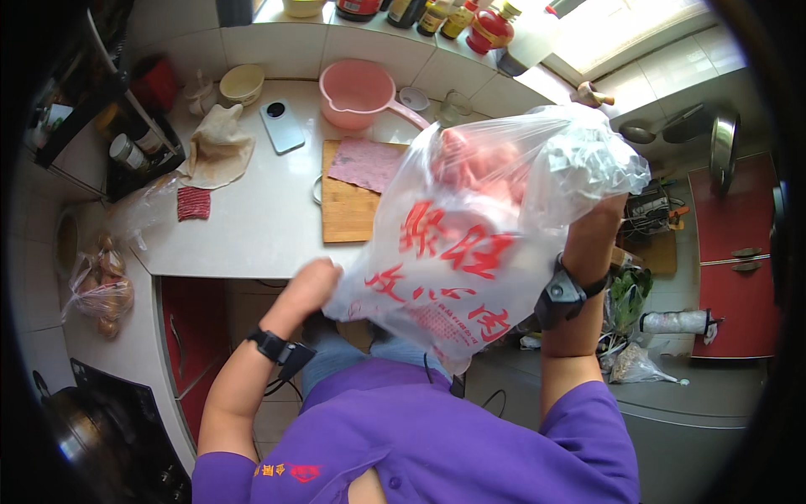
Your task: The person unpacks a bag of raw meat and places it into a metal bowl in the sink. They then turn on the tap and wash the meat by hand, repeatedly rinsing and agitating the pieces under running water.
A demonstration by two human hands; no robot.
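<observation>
A clear plastic bag with red printed writing hangs in front of me, with raw red meat inside its upper part. My left hand grips the bag's lower left corner. Bunched plastic hides most of my right hand, which is raised at the bag's upper right; its fingers cannot be made out. Behind the bag, a wooden cutting board lies on the counter, with a pinkish cloth on it.
On the counter are a pink plastic dipper, a smartphone, a beige cloth and a folded red cloth. Bottles line the sill. A pan sits on the cooktop at lower left.
</observation>
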